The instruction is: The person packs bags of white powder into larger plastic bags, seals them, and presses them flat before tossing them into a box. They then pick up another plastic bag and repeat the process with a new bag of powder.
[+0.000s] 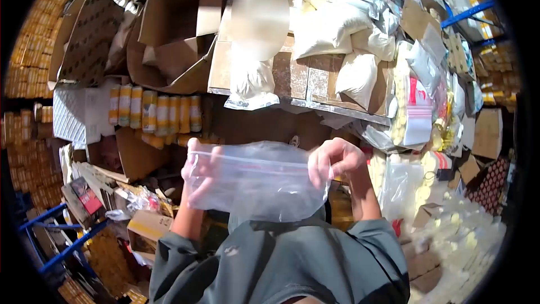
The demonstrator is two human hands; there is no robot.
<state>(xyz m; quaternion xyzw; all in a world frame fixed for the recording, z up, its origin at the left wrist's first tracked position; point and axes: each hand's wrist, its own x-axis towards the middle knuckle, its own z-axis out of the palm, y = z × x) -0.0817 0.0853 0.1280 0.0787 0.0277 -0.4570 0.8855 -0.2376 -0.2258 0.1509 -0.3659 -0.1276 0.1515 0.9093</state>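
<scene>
In the head view, holds a clear bag (264, 186) out in front of the grey shirt (270, 264), spread wide between the left hand (197, 171) and the right hand (340, 157). Reaches both arms (364, 197) out from baggy sleeves (174, 253), and leans the right one a bit inward. Bends the right wrist, with knuckles up, and pinches the top right corner of the bag between thumb and curled fingers. Puts the left hand at the other end of the bag, with fingertips pointing away and a little apart, and with some fingers seen through the plastic. Cannot tell for the left hand whether pinching the plastic or only lying against it.

Shows a thin pinkish line (261, 167) across the bag near the top edge. Shows a small pale mark (231, 251) on the shirt, too tiny to read. Past the hands, faces a bench (292, 76) with white sacks (332, 28) on top. To the right, has a pouch (419, 121) with red on it, too small to read. To the left, has a row of yellow and white cans (149, 112). Lower down there, has a dark pack (74, 189) with a red label (88, 202), also too small to read.
</scene>
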